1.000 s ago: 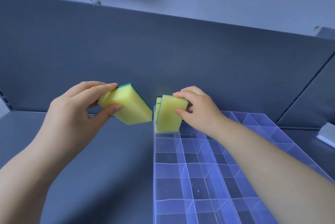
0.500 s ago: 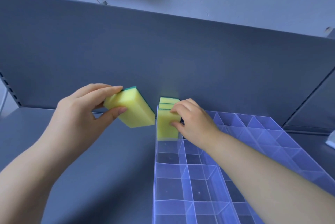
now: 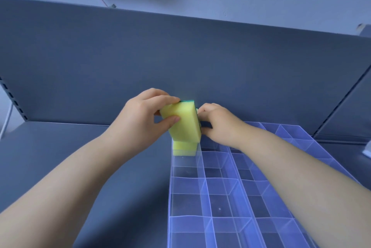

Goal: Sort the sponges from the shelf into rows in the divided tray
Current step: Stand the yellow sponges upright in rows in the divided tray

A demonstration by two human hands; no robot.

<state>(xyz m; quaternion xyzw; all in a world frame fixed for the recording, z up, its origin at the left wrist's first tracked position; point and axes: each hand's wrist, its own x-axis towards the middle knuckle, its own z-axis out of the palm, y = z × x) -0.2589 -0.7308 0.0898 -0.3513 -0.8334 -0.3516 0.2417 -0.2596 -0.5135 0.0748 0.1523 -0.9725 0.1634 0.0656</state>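
My left hand grips a yellow sponge with a green scouring side, thumb on its front face and fingers over the top, tilted above the far left corner of the clear divided tray. Below it a second yellow sponge stands upright in the tray's far left compartment. My right hand sits just right of the held sponge with curled fingers at the tray's far end; the sponge in front hides whatever its fingertips touch.
The tray lies on a grey shelf surface backed by a grey panel. Its other compartments hold nothing. A pale object sits at the right edge.
My left hand carried its sponge rightward to above the tray's corner. The sponge my right hand was pushing down now stands seated in the far left compartment.
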